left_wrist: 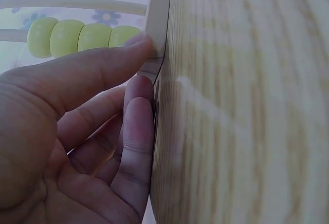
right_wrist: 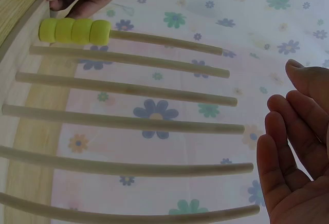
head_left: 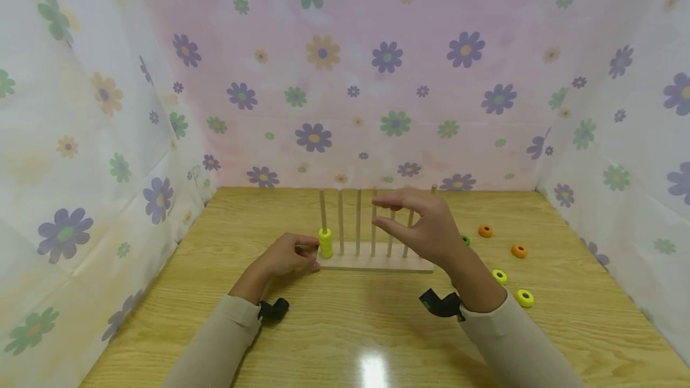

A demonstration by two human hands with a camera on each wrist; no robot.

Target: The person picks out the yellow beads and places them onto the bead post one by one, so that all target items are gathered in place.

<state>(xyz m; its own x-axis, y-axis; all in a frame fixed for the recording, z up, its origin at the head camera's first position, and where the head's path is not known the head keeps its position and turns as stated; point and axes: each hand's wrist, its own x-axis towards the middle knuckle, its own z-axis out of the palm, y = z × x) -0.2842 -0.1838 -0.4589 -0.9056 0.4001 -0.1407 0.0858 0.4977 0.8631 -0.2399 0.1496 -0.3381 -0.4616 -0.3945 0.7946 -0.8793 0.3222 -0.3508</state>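
Observation:
A wooden peg rack point(head_left: 372, 264) with several upright pegs stands on the table. Yellow ring beads point(head_left: 326, 244) are stacked on its leftmost peg, and in the right wrist view these beads point(right_wrist: 75, 31) sit down against the base. My left hand point(head_left: 288, 254) holds the rack's left end; in the left wrist view the thumb of that hand point(left_wrist: 77, 131) lies on the base beside the lowest bead, fingers against the end. My right hand point(head_left: 426, 223) hovers by the peg tops, thumb apart from the fingers and nothing between them. Its bent fingers point(right_wrist: 275, 157) show in the right wrist view.
Right of the rack lie loose ring beads: an orange bead point(head_left: 486, 231), another orange bead point(head_left: 519, 251), a yellow bead point(head_left: 499, 276) and a second yellow bead point(head_left: 524, 298). A green bead point(head_left: 465, 240) is partly hidden behind my right wrist. Flowered cloth point(head_left: 345, 76) surrounds the wooden table point(head_left: 334, 328).

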